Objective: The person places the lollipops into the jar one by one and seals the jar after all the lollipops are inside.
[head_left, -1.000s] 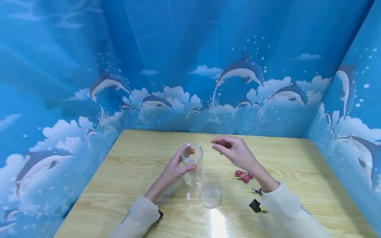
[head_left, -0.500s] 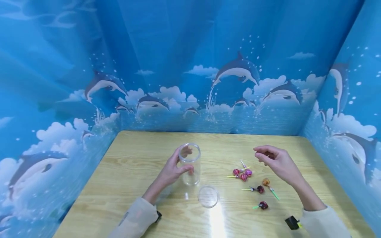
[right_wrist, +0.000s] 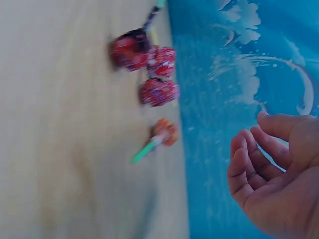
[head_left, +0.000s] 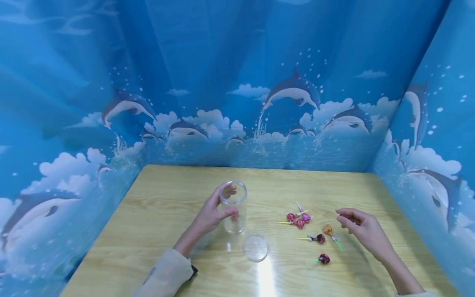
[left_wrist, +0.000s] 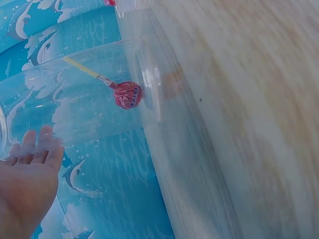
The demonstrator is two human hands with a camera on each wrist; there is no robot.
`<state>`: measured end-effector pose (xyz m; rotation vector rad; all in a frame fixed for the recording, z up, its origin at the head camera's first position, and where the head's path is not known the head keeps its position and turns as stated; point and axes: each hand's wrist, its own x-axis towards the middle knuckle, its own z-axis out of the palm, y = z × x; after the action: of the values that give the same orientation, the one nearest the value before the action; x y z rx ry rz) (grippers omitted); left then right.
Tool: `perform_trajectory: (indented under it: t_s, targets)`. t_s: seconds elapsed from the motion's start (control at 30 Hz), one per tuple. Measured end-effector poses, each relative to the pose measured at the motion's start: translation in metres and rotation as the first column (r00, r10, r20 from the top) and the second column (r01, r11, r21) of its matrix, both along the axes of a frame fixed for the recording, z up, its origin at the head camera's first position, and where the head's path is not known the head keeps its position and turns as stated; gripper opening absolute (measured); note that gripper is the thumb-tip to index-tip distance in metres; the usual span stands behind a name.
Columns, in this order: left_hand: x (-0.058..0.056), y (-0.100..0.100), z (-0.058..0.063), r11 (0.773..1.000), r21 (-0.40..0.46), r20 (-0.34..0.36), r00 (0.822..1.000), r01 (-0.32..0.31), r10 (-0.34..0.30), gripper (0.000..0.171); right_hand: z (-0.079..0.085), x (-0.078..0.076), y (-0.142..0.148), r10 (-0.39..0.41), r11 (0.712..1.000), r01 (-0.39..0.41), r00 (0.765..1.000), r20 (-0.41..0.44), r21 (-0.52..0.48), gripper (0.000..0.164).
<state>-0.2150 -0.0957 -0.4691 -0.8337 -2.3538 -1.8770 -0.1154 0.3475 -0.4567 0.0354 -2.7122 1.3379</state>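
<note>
My left hand [head_left: 213, 212] holds a clear, open-topped jar [head_left: 241, 206] upright on the table, the thumb on the near side and the fingers behind. Through its wall in the left wrist view shows a red-wrapped lollipop [left_wrist: 128, 95], head low near the base and yellow stick leaning up. My right hand [head_left: 365, 231] is over the right part of the table with fingers loosely bent and nothing in them. Nearest to it lies an orange lollipop [head_left: 328, 229] with a green stick. Dark red lollipops [head_left: 320, 238] and a cluster of red and pink lollipops [head_left: 299, 223] lie farther left.
A clear round lid [head_left: 255, 248] lies flat on the table [head_left: 167, 198] just in front of the jar. Another dark red lollipop [head_left: 324, 258] with a green stick sits closer to the front. A blue dolphin-print curtain [head_left: 208, 82] encloses the table's back and sides.
My right hand has moved away from beside the jar, rightward and then down towards the near side, uncovering the lollipops under the arm. My left hand keeps its hold on the jar.
</note>
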Motion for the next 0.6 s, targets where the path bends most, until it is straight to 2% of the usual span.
perform_trajectory:
  t_s: [0.13, 0.4, 0.6]
  targets:
    - [-0.001, 0.000, 0.002, 1.000, -0.001, -0.018, 1.000, 0.019, -0.019, 0.081, -0.012, 0.008, 0.008, -0.035, 0.999, 0.036, 0.997, 0.074, -0.022, 0.041]
    - [0.001, 0.000, 0.004, 1.000, -0.009, 0.009, 1.000, 0.011, -0.011, 0.081, -0.029, 0.016, 0.012, -0.084, 0.996, 0.082, 0.977, 0.196, 0.016, 0.044]
    - [0.002, -0.001, 0.003, 1.000, -0.017, 0.019, 1.000, 0.013, -0.012, 0.082, -0.042, 0.019, 0.005, -0.101, 0.990, 0.081, 0.979, 0.176, 0.120, 0.044]
